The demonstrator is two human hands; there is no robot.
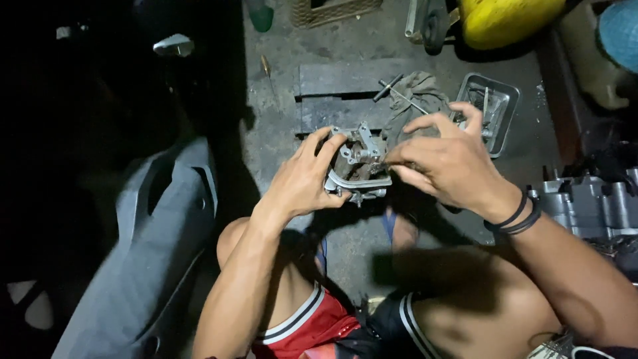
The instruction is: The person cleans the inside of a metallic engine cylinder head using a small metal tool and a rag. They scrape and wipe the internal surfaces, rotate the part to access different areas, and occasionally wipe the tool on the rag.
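While the grey scooter panel (pixel 143 246) lies off to my left on the floor, my left hand (pixel 302 179) is wrapped around the metal engine part (pixel 359 166), fingers closed on its left side and thumb hooked over the top edge, holding it up above the concrete between my knees. Behind it sits a dark wooden block (pixel 339 93). Moving right, my right hand (pixel 442 163) has its fingertips pinched together at the part's right side; they seem to be closed on something small, perhaps a screw or a thin tool (too small and shadowed for me to tell which). Past that hand a grey rag (pixel 415 90) lies with a T-shaped wrench (pixel 399 90) across it, then a metal tray (pixel 495 106) of loose bits, and further right a larger engine casing (pixel 591 203).

I judge I am working a small fastener or fitting on the part. What comes next calls for a steady left grip and fine, careful turning from the right fingertips, so nothing drops into the gloom.
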